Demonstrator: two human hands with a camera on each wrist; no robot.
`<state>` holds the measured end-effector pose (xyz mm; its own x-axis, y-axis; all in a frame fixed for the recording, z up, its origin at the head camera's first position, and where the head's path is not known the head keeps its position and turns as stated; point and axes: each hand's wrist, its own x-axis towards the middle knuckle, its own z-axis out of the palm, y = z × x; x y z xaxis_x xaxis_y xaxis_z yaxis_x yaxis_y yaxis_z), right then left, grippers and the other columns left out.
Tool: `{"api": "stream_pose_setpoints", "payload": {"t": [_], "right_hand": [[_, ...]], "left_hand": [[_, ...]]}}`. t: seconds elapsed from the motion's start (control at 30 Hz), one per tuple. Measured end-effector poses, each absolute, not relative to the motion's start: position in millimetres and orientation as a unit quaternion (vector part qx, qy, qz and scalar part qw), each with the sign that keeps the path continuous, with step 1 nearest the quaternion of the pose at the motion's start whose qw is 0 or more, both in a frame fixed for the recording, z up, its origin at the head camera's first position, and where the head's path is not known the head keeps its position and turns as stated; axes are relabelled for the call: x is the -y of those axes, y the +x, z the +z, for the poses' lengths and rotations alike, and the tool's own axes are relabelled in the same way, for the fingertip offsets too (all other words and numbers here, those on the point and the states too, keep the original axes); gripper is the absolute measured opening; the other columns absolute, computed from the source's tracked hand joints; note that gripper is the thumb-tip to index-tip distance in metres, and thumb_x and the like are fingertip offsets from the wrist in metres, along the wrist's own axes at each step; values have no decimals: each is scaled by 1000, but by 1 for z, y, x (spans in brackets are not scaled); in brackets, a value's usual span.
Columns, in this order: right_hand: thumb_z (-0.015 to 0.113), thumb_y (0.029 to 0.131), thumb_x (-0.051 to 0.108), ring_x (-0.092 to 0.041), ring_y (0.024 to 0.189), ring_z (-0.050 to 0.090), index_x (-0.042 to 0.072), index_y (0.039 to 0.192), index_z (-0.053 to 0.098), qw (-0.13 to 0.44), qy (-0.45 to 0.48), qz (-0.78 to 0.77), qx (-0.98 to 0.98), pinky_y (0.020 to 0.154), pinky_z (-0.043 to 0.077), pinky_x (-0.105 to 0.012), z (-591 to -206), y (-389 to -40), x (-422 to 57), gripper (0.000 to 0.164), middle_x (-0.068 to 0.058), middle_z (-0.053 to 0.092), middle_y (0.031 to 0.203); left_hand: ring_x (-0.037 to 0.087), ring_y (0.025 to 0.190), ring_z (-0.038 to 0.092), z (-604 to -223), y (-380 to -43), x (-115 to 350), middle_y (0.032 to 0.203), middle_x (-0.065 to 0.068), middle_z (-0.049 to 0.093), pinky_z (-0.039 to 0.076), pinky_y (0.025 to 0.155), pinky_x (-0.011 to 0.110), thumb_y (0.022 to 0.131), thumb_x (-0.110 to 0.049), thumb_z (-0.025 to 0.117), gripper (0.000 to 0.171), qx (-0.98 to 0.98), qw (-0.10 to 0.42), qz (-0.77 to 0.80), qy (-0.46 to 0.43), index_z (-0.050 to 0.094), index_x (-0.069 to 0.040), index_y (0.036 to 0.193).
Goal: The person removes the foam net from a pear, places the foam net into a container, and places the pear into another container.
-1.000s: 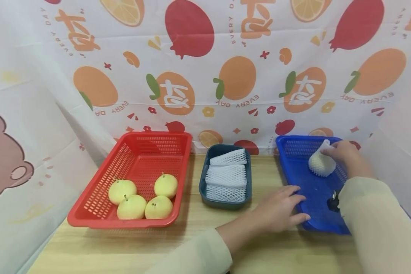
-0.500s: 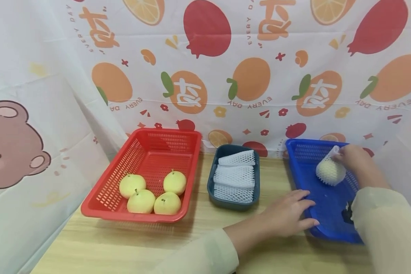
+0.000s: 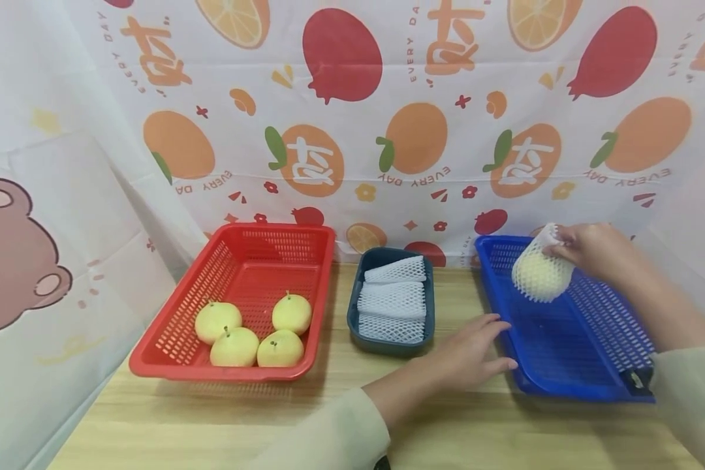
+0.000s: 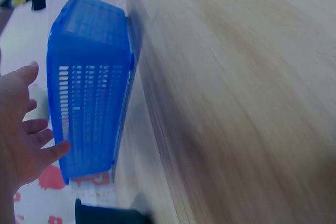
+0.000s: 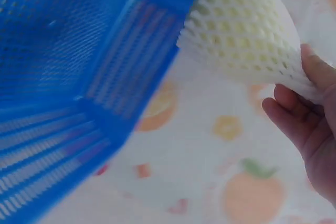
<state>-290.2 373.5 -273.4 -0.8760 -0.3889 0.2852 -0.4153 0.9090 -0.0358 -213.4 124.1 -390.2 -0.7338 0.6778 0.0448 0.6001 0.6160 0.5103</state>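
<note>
In the head view my right hand [image 3: 596, 251] pinches the gathered top of a white foam net sleeve. A pale yellow pear [image 3: 543, 277] sits inside the sleeve, hanging over the back part of the blue basket [image 3: 540, 352]. The right wrist view shows the netted pear [image 5: 247, 30] close up, with thumb and fingers on the sleeve's narrow end. My left hand [image 3: 470, 356] reaches to the basket's left rim, its fingers spread and fairly straight. From the left wrist, the fingertips [image 4: 60, 149] overlap the side of the blue basket [image 4: 89, 103].
A red basket [image 3: 270, 277] with several bare pears [image 3: 235, 346] stands on the left of the wooden table [image 3: 211, 424]. Between the baskets is a dark green tray [image 3: 390, 349] of folded white foam nets [image 3: 390, 300]. A fruit-print cloth [image 3: 352, 150] hangs behind.
My right hand has lifted the netted pear from low inside the blue basket to above it. The left hand stays by the rim. The head view has shifted a little.
</note>
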Motion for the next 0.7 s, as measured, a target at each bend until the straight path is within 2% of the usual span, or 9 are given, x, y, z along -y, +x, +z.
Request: {"api": "stream_pose_setpoints", "payload": {"t": [0.1, 0.2, 0.3, 0.43, 0.57, 0.7], "right_hand": [[78, 84, 21, -20, 63, 64, 3, 93, 73, 158, 254, 43, 953, 61, 55, -40, -264, -266, -353, 21, -5, 68, 71], [81, 79, 21, -10, 62, 60, 12, 82, 72, 182, 299, 44, 936, 57, 53, -30, -265, -241, -333, 14, 8, 63, 68], [83, 76, 22, 0, 63, 54, 20, 78, 69, 216, 360, 62, 906, 56, 50, -18, -275, -219, -313, 14, 18, 57, 69], [79, 80, 25, 7, 66, 52, 23, 80, 70, 231, 425, 102, 869, 59, 46, -7, -291, -195, -283, 10, 20, 58, 73], [73, 87, 27, 4, 72, 58, 22, 86, 71, 211, 448, 140, 857, 67, 50, -9, -316, -174, -255, 6, 18, 64, 81], [59, 98, 33, 0, 78, 62, 20, 89, 70, 205, 479, 175, 835, 71, 51, -12, -344, -162, -231, 20, 15, 66, 86]], "left_hand": [[8, 143, 34, -388, -211, -107, 156, -9, 36, 39, 112, 32, 92, -64, 51, 73, -899, 75, 296, 315, 34, -26, 152], [11, 142, 38, -384, -205, -88, 154, -9, 39, 41, 110, 38, 85, -73, 53, 87, -894, 77, 347, 273, 30, -26, 154], [14, 138, 43, -381, -198, -67, 153, -8, 41, 43, 108, 40, 82, -72, 60, 93, -877, 88, 404, 245, 27, -26, 155], [13, 134, 47, -381, -188, -42, 150, -6, 46, 45, 107, 36, 84, -61, 67, 89, -843, 101, 465, 252, 29, -23, 154], [9, 132, 48, -387, -177, -25, 148, -5, 49, 43, 107, 28, 86, -50, 72, 83, -812, 113, 500, 280, 35, -18, 152], [1, 114, 57, -397, -166, -9, 128, -10, 61, 48, 95, 20, 86, -40, 75, 58, -797, 101, 509, 310, 55, -21, 136]]}}
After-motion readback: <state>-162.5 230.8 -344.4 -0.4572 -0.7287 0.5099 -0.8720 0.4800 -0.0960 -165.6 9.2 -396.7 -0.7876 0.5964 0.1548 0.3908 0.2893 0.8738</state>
